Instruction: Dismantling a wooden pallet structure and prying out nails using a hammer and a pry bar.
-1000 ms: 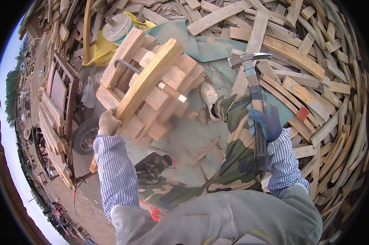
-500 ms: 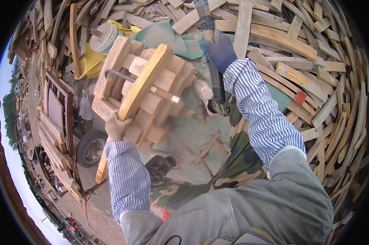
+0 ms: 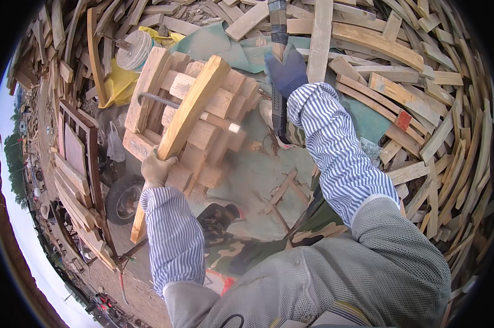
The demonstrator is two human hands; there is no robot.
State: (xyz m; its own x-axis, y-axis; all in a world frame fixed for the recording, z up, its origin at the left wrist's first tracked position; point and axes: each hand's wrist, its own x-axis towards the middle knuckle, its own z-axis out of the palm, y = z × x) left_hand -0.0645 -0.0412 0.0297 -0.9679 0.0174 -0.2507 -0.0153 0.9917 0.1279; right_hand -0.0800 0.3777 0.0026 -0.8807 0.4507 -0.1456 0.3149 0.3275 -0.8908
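Observation:
My left hand (image 3: 157, 168) is wrapped around a long pale wooden strip (image 3: 195, 106), which slants across a stack of wooden blocks (image 3: 206, 136). A hooked metal rod (image 3: 159, 99) with a light wooden grip passes beneath the strip on the stack. To the right, my gloved right hand (image 3: 287, 74) is closed around a long handle (image 3: 279, 112) wrapped in black tape. That handle stands nearly upright in the view, close to my shoe (image 3: 265, 112). Its top end runs out of the picture, so I cannot tell what tool it is.
Loose boards (image 3: 378, 44) are heaped at the back and right. A white bucket (image 3: 136, 52) stands by yellow sheeting (image 3: 119, 85). At left are a wheel (image 3: 124, 199) and a brown wooden frame (image 3: 91, 147). Broken sticks (image 3: 281, 191) lie on the green-grey ground sheet.
My right hand and the taped handle have shifted slightly left, and the sleeve with them. My left hand keeps its hold on the strip, and the stack stays in place.

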